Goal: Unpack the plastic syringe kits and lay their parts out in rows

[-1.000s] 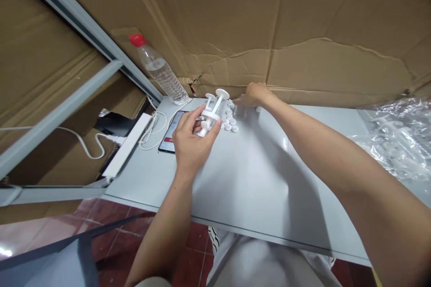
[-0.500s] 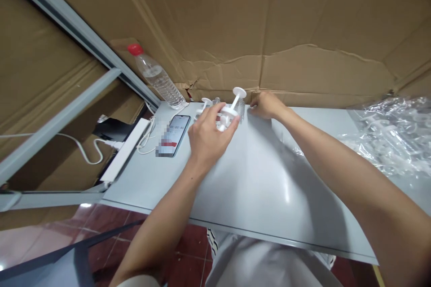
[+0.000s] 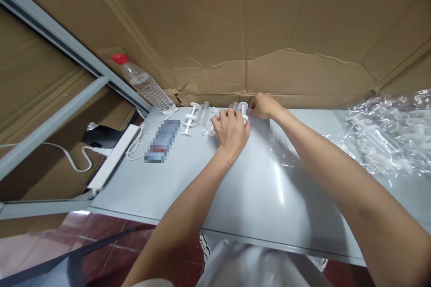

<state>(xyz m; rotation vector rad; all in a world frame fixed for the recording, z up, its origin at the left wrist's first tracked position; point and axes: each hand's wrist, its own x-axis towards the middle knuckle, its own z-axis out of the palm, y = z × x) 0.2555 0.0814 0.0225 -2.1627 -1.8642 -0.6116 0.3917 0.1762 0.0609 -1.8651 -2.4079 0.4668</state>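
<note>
My left hand [image 3: 231, 130] lies back-up at the rear of the table, its fingers curled over a white plunger [image 3: 243, 106] whose disc end shows past the fingertips. A clear ribbed barrel [image 3: 233, 106] sits just beyond those fingers. To the left stand another clear barrel [image 3: 204, 114] and a white plunger with a crossbar [image 3: 190, 119], with small white caps [image 3: 211, 132] beside them. My right hand [image 3: 263, 106] is closed in a pinch by the back edge, close to the plunger's disc; what its fingertips hold is hidden.
A water bottle [image 3: 148, 85] with a red cap leans at the back left, near a phone [image 3: 163, 141] and a white power strip [image 3: 114, 157]. Clear plastic bags of white parts [image 3: 387, 134] cover the right side. A cardboard wall [image 3: 286, 18] rises behind the grey table [image 3: 249, 188].
My left hand has moved right and lowered with the white plunger, uncovering the barrel and plunger at left. My right hand stays pinched by the back edge. The whole view has shifted slightly.
</note>
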